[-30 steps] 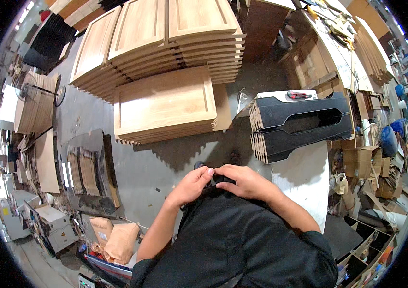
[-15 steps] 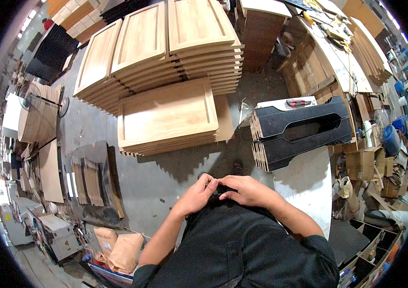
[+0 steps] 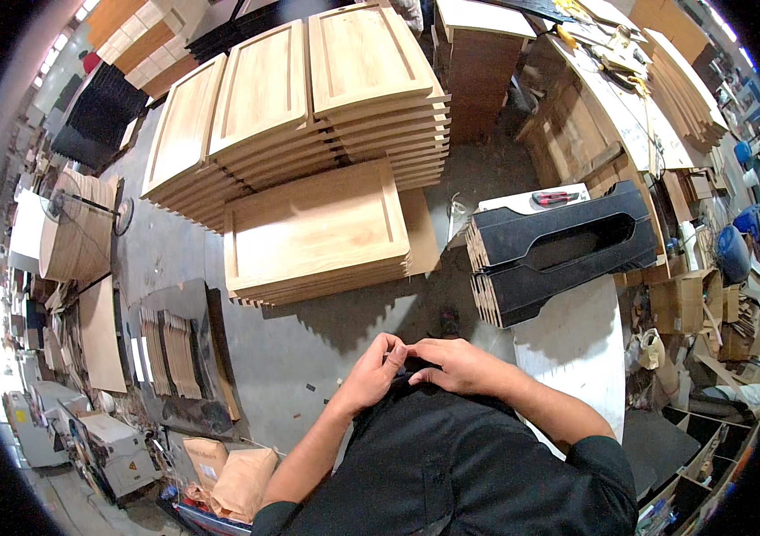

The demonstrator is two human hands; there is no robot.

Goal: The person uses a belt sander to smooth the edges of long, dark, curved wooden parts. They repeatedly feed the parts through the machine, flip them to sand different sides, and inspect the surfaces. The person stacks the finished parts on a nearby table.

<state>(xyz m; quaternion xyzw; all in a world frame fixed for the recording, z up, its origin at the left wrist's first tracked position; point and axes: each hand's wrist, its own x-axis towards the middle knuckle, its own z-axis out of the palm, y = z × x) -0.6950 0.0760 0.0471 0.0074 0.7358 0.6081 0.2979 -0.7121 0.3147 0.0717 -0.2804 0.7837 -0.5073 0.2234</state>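
Note:
In front of my black shirt (image 3: 415,447), my left hand (image 3: 373,373) and my right hand (image 3: 458,364) meet at the fingertips. Both are closed, thumbs bent toward the index fingers, close to the shirt's dark cloth. Whatever is pinched between them is too small or hidden to name. Nearest ahead stands a low stack of wood panels (image 3: 317,223) with a recessed centre. To the right, black slotted boards (image 3: 567,255) are piled up, and a red and black utility knife (image 3: 555,197) lies on a white piece beside them.
Taller stacks of panels (image 3: 259,80) rise behind the low one. At right, a white board (image 3: 576,357) lies under the black pile, with cardboard boxes (image 3: 676,304) beyond. A pedestal fan (image 3: 122,214) stands left; paper sacks (image 3: 241,482) sit at lower left.
The view has tilted slightly, so the surroundings sit a little lower in the picture. My hands stay together at the fingertips with almost the same pose.

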